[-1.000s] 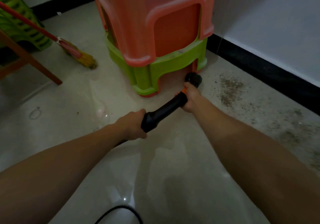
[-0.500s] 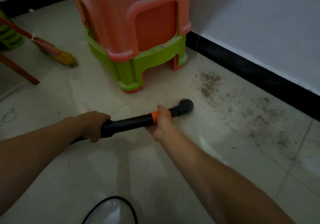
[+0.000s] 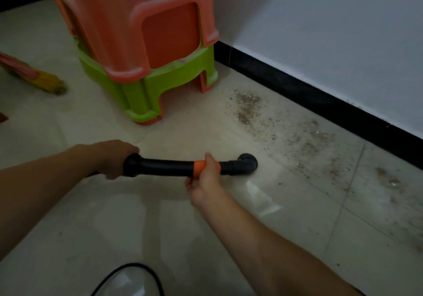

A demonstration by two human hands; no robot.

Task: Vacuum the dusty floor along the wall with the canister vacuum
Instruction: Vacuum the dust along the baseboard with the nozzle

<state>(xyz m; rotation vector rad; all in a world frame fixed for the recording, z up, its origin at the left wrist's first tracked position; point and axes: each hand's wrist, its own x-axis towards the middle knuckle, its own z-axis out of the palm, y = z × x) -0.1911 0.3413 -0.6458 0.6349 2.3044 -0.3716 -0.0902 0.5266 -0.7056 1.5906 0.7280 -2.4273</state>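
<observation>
We hold the vacuum's black wand (image 3: 164, 165) level and low over the floor (image 3: 137, 227), near the centre of our view. Our left hand (image 3: 114, 158) is curled round its rear end at 9 o'clock. Our right hand (image 3: 204, 179) grips the orange collar (image 3: 199, 166) from below, thumb up over the top. The elbow nozzle (image 3: 248, 161) sits at the wand's 3 o'clock end, just short of the dirt. We cannot tell whether its mouth touches the tile.

The dust (image 3: 302, 140) lies in a band from 1 to 4 o'clock of the nozzle, running along the black skirting (image 3: 320, 103) under the wall (image 3: 332, 32). It looks thickest at 12 o'clock of the nozzle, beside the leg of the green stool (image 3: 160, 87), which carries an orange stool (image 3: 128, 21).

To do this step well, we judge that the nozzle mouth should sit flat on the tile and travel slowly. We would work in overlapping passes parallel to the skirting, from the stools toward 4 o'clock. The right hand should steer and the left only push. We should run the last pass tight against the skirting, where grit collects. The black cord (image 3: 151, 272) looping at 6 o'clock could snag our feet. A broom (image 3: 45, 83) lies at 10 o'clock, well apart.

We can read no brand, label or writing on the wand, stools or wall. The canister itself we cannot make out.
</observation>
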